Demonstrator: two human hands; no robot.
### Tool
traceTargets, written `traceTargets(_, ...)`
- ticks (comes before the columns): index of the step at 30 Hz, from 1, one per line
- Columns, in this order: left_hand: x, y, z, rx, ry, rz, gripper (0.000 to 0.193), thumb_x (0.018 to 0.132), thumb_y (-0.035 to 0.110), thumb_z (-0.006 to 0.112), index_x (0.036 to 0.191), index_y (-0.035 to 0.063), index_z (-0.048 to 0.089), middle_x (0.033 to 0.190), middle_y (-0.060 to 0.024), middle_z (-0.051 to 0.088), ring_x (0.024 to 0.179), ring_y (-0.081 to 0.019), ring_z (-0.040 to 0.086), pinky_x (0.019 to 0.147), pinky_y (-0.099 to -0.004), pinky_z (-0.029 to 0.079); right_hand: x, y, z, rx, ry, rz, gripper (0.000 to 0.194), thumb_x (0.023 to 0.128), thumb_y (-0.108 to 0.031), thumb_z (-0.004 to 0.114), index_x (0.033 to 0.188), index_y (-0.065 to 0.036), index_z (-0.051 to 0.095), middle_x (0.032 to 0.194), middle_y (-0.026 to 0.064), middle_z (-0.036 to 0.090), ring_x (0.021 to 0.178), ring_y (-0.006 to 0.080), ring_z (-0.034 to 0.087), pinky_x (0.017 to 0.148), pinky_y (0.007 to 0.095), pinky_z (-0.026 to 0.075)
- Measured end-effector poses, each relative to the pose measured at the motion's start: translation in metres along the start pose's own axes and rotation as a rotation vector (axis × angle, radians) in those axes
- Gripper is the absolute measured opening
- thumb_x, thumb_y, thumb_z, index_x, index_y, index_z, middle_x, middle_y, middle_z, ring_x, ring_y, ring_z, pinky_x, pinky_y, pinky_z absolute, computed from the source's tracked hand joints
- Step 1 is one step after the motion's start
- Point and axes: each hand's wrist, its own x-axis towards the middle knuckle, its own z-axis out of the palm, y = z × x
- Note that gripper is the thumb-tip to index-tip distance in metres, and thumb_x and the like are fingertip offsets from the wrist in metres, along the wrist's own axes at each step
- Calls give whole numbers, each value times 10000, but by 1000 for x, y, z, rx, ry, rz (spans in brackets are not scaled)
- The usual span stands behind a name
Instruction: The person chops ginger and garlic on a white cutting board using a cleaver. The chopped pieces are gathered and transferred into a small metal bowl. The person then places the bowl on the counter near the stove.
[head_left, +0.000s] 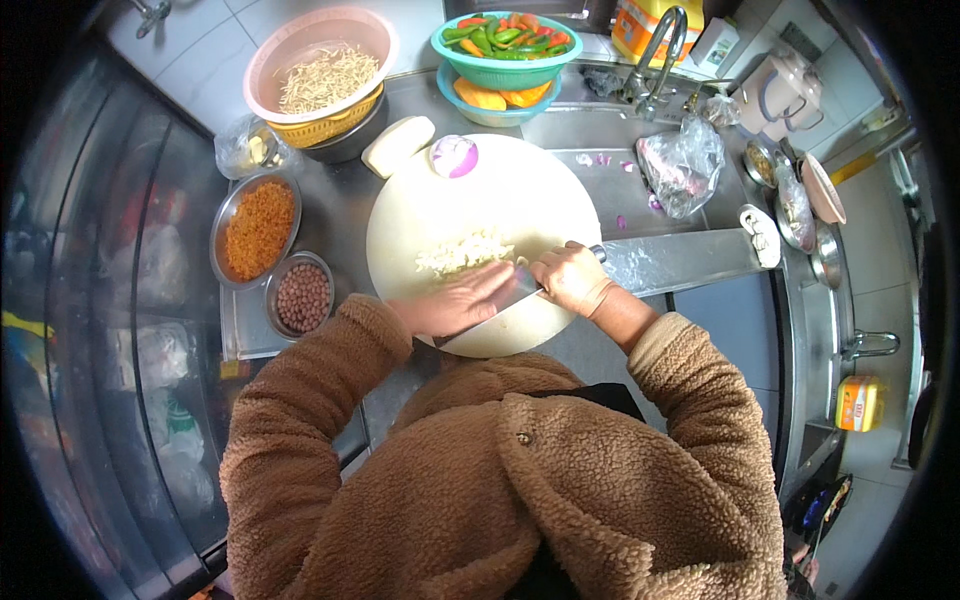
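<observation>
A round white chopping board lies before me on the steel counter. My right hand is closed on the handle of a wide-bladed kitchen knife, whose blade slants down to the left over the board's near part. Flat against the blade rests my left hand, slightly blurred, its fingers stretched towards the right. Just beyond my left hand lies a heap of pale chopped pieces, perhaps garlic. Half a red onion sits at the board's far edge, beside a large pale peeled vegetable.
Left of the board stand a bowl of orange crumbs, a bowl of reddish nuts or beans and a pink basin. Behind are a green colander of peppers and a faucet. A plastic bag lies in the sink at right.
</observation>
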Motion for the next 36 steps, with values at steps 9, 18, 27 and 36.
traceTargets(9, 27, -13, 6, 406, 36, -47, 623, 1036, 416, 324, 1558, 99, 201, 1624, -170, 135, 1516, -294, -21, 1197, -498, -62, 7, -8, -14, 59, 108, -119, 177, 700, -259, 711, 766, -134, 604, 704, 17, 609, 653, 204, 655, 622, 352, 516)
traceTargets(18, -37, -106, 29, -170, 998, -241, 485, 1016, 228, 409, 1427, -30, 404, 1506, -237, 367, 1407, -376, 325, 1173, -425, 229, -3, 21, -19, 253, -158, 590, 273, 924, -272, 525, 1082, -64, 602, 791, 172, 707, 758, 360, 699, 708, 465, 553)
traceTargets(27, 2, -23, 73, -391, 928, -336, 517, 976, 178, 503, 1439, -23, 390, 1438, -236, 457, 1349, -357, 424, 1138, -403, 322, 10, 2, -25, 306, -359, 399, 343, 889, -135, 541, 1176, 51, 514, 770, 261, 670, 784, 423, 678, 738, 479, 552)
traceTargets(36, -3, -48, 63, -307, 1162, -321, 389, 973, 146, 518, 1326, -16, 508, 1327, -222, 528, 1226, -364, 502, 1068, -406, 380, 38, -23, -24, 342, -478, 588, 425, 906, -109, 500, 1267, 105, 427, 916, 313, 670, 880, 448, 669, 819, 478, 541)
